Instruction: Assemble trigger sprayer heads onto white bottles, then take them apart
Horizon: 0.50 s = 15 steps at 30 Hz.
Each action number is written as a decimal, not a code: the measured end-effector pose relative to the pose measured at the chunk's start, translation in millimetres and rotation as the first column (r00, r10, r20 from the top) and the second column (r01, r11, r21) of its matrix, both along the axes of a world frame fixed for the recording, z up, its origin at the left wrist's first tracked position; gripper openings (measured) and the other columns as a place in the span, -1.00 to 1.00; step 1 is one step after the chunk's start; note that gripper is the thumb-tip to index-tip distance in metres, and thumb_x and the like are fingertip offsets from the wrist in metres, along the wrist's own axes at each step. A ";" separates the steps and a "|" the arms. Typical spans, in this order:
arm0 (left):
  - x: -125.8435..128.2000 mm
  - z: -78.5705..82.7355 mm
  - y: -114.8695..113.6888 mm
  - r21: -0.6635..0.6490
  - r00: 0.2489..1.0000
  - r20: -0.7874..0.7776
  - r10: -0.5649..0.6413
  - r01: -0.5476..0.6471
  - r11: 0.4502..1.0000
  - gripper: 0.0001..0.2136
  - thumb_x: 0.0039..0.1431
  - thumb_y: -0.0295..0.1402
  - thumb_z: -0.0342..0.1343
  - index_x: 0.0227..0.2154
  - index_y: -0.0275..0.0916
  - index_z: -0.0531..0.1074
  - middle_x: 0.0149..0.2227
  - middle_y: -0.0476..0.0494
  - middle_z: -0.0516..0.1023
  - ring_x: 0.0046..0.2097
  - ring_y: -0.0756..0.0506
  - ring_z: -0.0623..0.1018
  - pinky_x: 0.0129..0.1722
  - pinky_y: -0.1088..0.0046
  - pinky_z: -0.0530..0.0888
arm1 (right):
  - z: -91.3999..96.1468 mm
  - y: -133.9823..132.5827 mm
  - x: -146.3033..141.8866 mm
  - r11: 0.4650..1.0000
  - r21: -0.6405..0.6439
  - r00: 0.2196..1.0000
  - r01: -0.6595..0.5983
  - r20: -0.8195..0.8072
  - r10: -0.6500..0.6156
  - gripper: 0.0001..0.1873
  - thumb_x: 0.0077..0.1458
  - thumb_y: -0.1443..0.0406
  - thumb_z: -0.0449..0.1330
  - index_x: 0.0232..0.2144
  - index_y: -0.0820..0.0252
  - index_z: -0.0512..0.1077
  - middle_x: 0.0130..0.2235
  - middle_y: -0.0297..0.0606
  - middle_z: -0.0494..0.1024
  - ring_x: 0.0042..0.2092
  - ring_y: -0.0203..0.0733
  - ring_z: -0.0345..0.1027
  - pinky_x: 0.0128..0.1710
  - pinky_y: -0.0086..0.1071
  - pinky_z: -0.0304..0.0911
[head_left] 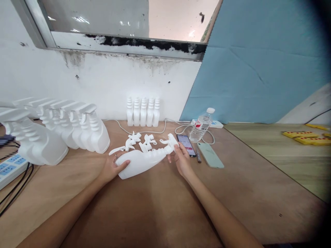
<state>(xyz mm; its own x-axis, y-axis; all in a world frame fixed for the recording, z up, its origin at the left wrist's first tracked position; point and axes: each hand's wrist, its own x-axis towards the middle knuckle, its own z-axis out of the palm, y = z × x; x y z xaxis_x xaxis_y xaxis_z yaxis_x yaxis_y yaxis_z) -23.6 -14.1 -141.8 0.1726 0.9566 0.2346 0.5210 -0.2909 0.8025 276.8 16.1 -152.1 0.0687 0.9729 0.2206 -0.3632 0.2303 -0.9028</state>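
A white plastic bottle [142, 163] lies tilted on its side above the table, its neck pointing right. My left hand [111, 168] is closed around its base end, thumb on the near side. At the neck, my right hand [183, 159] grips a white trigger spray head [172, 140] between thumb and fingers. The head meets the bottle's mouth; whether it is fastened there I cannot tell. Just behind the bottle, several loose white trigger spray heads [147, 142] lie in a small heap.
Several white bottles with spray heads [90, 132] stand at left, near a power strip [12, 168]. Bare white bottles [143, 112] line the wall. To the right are a water bottle [201, 124], a lit phone [186, 144], a pen [198, 156] and a pale green phone [210, 155].
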 end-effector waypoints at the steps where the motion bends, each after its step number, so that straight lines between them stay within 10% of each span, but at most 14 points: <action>1: 1.8 0.8 -1.1 -0.001 1.000 0.002 -0.003 0.003 1.000 -0.58 0.13 -0.04 0.09 -0.06 -0.21 0.46 -0.05 -0.20 0.56 -0.01 -0.24 0.51 0.08 0.18 0.41 | 3.2 -1.3 -0.9 1.000 0.015 1.000 0.016 -0.001 -0.016 -0.68 0.03 0.07 0.27 -0.28 0.14 0.37 -0.44 -0.40 0.47 -0.58 -0.36 0.28 -0.69 -0.49 0.16; 9: 29.7 -21.0 -2.9 0.059 0.993 0.034 -0.111 0.109 0.992 -0.53 0.24 -0.06 -0.05 0.09 -0.26 0.27 0.06 -0.29 0.43 0.06 -0.24 0.44 0.08 0.22 0.38 | 54.2 -5.6 -33.4 0.968 0.197 0.979 0.154 -0.164 -0.122 -0.65 0.06 0.01 0.23 -0.20 0.04 0.31 -0.24 -0.31 0.54 -0.22 -0.23 0.46 -0.33 -0.37 0.39; 15: 40.0 -25.0 -6.5 -0.021 0.955 0.019 -0.295 0.296 0.955 -0.45 0.23 -0.08 0.01 0.19 -0.24 0.11 0.17 -0.33 0.33 0.18 -0.28 0.35 0.16 0.15 0.31 | 91.2 -16.0 -67.8 0.944 0.291 0.988 -0.156 0.041 0.151 -0.59 0.02 0.12 0.32 -0.16 0.02 0.23 -0.37 -0.36 0.55 -0.31 -0.17 0.49 -0.35 -0.32 0.38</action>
<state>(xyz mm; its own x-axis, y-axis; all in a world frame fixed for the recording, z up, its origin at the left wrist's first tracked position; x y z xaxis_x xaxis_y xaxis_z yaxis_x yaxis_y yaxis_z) 16.4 -20.6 -166.8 0.4451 0.8686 0.2176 0.4021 -0.4110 0.8181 208.9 0.1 -60.9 -0.0826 0.8640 0.4967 -0.3995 0.4279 -0.8107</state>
